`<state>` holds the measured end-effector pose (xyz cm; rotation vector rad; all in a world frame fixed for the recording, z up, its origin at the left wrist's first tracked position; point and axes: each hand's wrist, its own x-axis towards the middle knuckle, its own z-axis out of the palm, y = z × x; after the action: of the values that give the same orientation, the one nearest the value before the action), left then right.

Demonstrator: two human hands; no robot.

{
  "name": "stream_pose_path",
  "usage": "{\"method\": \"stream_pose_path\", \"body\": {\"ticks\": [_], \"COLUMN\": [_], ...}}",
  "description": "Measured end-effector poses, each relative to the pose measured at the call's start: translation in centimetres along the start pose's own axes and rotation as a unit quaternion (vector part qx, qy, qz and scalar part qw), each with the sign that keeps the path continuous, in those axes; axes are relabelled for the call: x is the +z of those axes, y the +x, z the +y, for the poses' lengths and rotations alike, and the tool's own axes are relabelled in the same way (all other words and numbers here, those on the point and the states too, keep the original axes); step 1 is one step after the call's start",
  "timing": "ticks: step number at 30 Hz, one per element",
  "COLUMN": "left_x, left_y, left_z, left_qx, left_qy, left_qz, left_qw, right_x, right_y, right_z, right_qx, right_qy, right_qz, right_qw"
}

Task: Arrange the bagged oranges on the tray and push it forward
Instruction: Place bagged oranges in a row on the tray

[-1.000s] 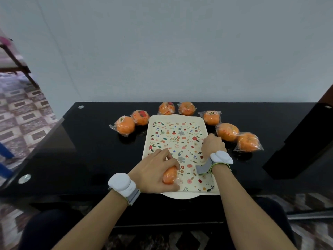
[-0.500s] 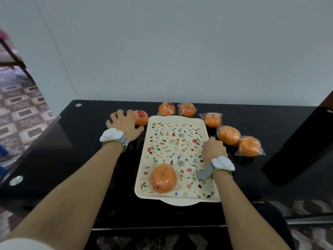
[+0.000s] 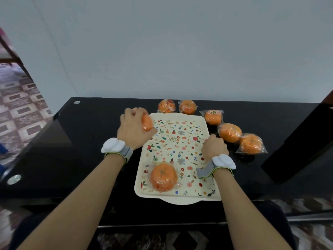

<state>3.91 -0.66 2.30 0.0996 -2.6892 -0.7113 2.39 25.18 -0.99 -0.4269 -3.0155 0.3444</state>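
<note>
A cream floral tray (image 3: 177, 141) lies in the middle of a black glass table. One bagged orange (image 3: 163, 177) sits on its near left part. My left hand (image 3: 134, 129) is closed around another bagged orange (image 3: 147, 123), held just over the tray's far left corner. My right hand (image 3: 214, 147) is curled on the tray's right rim. Several bagged oranges lie on the table around the tray: two beyond its far edge (image 3: 166, 106) (image 3: 187, 107) and three along its right side (image 3: 213, 117) (image 3: 230, 132) (image 3: 250, 143).
The black table (image 3: 72, 150) ends at a pale wall just behind the far oranges. A dark slanted panel (image 3: 297, 141) stands at the right, close to the rightmost orange. Patterned floor tiles (image 3: 19, 105) show past the table's left edge.
My left hand let go of the first orange on the tray, reached to the oranges left of the tray, and now carries one toward the tray's far left corner. My right hand stayed put.
</note>
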Motion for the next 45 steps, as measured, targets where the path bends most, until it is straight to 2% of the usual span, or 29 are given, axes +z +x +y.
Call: {"method": "stream_pose_path", "body": {"ticks": [3, 5, 14, 16, 19, 22, 27, 33, 39, 42, 45], "left_x": [1.0, 2.0, 1.6, 1.2, 1.4, 2.2, 3.7, 6.0, 5.5, 3.8, 3.1], "left_y": [-1.5, -2.5, -2.3, -1.4, 1.5, 5.5, 10.2, 11.7, 11.3, 10.7, 9.2], "left_z": [2.5, 3.3, 3.5, 3.8, 3.3, 2.1, -0.6, -3.1, -2.9, -1.3, 0.7], "left_qx": [0.068, 0.098, 0.075, 0.08, 0.088, 0.064, -0.043, -0.142, -0.144, -0.107, -0.038], "left_qy": [0.016, 0.037, 0.038, 0.043, 0.066, 0.126, 0.164, 0.131, 0.062, 0.038, -0.013], "left_qz": [-0.147, -0.208, -0.321, -0.303, -0.186, -0.097, -0.104, -0.156, -0.076, -0.024, -0.043], "left_qw": [0.987, 0.973, 0.943, 0.948, 0.976, 0.985, 0.98, 0.969, 0.985, 0.993, 0.998], "right_x": [-0.3, -0.4, -0.2, -0.2, -0.1, -0.1, 0.0, 0.4, 0.3, 0.2, 0.0], "right_y": [-0.1, -0.2, -0.1, -0.1, 0.0, -0.1, 0.3, 0.5, 0.4, 0.2, 0.1], "right_z": [0.1, 0.1, -0.1, 0.0, 0.0, -0.1, 0.0, 0.2, 0.0, -0.1, -0.2], "right_qx": [0.003, 0.005, 0.008, 0.009, 0.011, 0.013, 0.006, 0.001, 0.001, 0.0, 0.001], "right_qy": [0.006, 0.01, 0.009, 0.007, 0.002, 0.006, 0.009, 0.005, 0.002, -0.002, 0.001], "right_qz": [-0.006, -0.009, -0.008, -0.011, -0.01, -0.007, -0.01, -0.001, -0.002, -0.002, -0.003], "right_qw": [1.0, 1.0, 1.0, 1.0, 1.0, 1.0, 1.0, 1.0, 1.0, 1.0, 1.0]}}
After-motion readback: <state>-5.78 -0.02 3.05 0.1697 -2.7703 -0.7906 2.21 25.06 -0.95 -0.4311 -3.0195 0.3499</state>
